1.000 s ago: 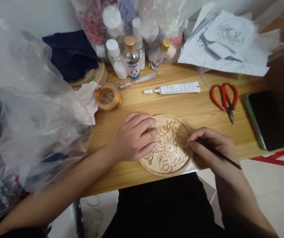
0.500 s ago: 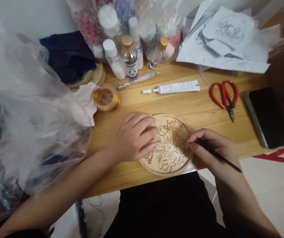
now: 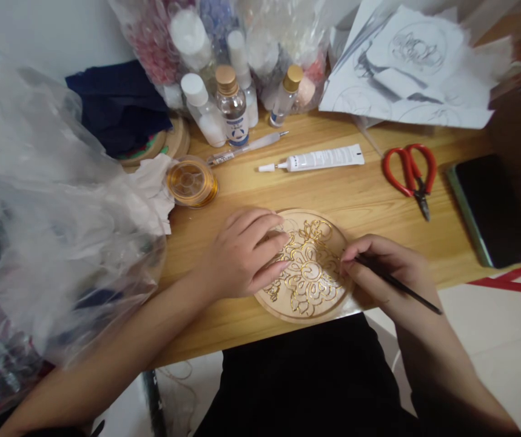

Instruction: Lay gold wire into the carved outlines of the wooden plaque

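A round wooden board (image 3: 282, 314) lies at the table's front edge, with a flower pattern in gold wire (image 3: 310, 272) across its face. My left hand (image 3: 246, 255) rests over the board's left side, fingers spread and slightly curved, holding nothing. At the board's right rim, my right hand (image 3: 385, 270) is closed in a pinch around slim black tweezers (image 3: 401, 288), whose back end points to the lower right. Their tips are hidden by my fingers, so I cannot make out whether anything is between them.
Behind the board lie a spool of gold wire (image 3: 191, 182), a pen-like tool (image 3: 251, 147), a white glue tube (image 3: 324, 159) and red-handled pliers (image 3: 410, 173). A phone (image 3: 492, 212) is at right. Several bottles (image 3: 233, 112), paper drawings (image 3: 406, 73) and plastic bags (image 3: 60, 243) surround the work area.
The camera view has shifted slightly, moving the background items a little to the left. Both hands and the board keep nearly the same places; the grip is unchanged.
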The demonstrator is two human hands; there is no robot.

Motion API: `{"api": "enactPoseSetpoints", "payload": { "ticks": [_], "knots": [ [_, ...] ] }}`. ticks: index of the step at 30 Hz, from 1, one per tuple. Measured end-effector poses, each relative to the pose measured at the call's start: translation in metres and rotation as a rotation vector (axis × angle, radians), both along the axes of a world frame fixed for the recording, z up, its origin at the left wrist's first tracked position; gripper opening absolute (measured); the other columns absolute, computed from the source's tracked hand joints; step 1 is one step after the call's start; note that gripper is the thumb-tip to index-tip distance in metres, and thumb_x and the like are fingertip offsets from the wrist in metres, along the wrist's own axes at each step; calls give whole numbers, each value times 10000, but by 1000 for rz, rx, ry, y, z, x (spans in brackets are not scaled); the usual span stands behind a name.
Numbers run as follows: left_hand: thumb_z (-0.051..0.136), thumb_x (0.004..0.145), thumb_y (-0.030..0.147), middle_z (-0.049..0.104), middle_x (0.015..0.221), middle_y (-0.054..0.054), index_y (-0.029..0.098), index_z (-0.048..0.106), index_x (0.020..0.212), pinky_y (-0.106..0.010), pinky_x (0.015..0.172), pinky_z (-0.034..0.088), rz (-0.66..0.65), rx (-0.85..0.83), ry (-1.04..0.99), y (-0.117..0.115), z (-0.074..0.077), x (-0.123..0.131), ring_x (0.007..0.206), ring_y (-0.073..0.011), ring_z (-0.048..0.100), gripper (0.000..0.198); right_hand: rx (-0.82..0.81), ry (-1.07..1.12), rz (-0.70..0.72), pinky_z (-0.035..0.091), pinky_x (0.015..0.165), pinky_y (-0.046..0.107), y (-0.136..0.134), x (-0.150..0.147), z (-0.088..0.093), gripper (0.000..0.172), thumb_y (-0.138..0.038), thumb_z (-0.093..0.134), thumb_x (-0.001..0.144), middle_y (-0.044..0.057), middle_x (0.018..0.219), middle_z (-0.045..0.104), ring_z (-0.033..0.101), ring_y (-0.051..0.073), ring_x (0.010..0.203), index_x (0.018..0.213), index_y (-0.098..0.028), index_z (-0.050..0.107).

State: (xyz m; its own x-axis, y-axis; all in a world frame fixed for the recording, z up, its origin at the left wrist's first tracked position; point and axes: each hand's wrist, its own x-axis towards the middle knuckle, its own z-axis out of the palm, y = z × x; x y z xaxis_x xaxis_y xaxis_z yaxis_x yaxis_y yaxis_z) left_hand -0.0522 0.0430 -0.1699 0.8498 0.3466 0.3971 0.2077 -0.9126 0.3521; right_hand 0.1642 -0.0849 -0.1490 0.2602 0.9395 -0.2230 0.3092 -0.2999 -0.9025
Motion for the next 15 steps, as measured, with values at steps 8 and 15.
{"api": "enactPoseSetpoints", "payload": {
  "ticks": [8, 15],
  "knots": [
    [545, 902, 331, 646, 1082, -161, 110, 642, 1010, -467, 862, 503, 1, 11, -6, 0, 1, 0, 1051, -303, 582, 264, 8, -21, -11, 389, 483, 198, -1, -1, -1, 73, -152, 605, 805, -18, 642, 585, 509, 91, 540, 779, -218, 621],
    [530, 910, 335, 646, 1090, -149, 125, 639, 1014, -456, 868, 501, 8, 12, -8, -1, -1, 0, 1063, -288, 580, 259, -5, -28, -2, 405, 499, 188, -1, -4, 2, 71, -147, 603, 805, -21, 657, 589, 525, 91, 553, 795, -215, 616]
  ]
}}
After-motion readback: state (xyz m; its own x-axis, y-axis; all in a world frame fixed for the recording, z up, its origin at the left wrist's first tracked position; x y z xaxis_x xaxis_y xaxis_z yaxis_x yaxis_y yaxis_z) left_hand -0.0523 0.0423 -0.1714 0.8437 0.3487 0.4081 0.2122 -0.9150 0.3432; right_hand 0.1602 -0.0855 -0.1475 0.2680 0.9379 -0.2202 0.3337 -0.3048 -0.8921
